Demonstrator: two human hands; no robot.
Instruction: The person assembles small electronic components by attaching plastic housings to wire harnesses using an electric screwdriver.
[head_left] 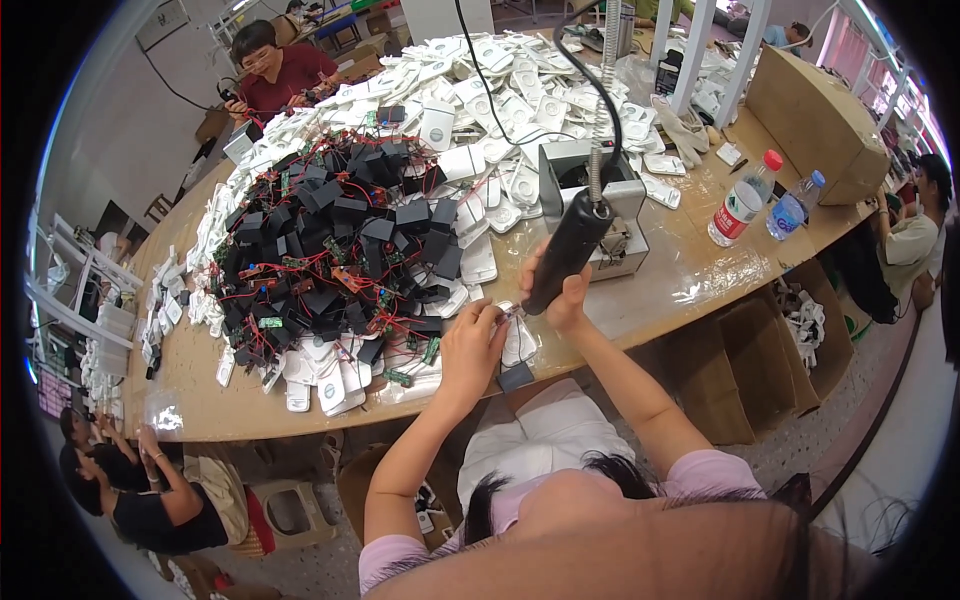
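Observation:
My right hand (562,298) is wrapped around a black electric screwdriver (572,250), which hangs tilted from a coiled spring and a black cable. Its lower end points toward my left hand (473,345), whose thumb and fingers are pinched together just beside it. Whatever small thing those fingertips hold is too small to make out. Under the fingertips lies a white plastic housing (519,343) near the table's front edge. A small black box (515,377) rests at the edge just below it.
A heap of black boxes with red wires and circuit boards (330,235) covers the table's left; white housings (500,85) pile behind. A grey metal machine (622,225), two bottles (740,205) and a carton (815,120) stand right. Co-workers sit around; open cartons (745,365) stand below.

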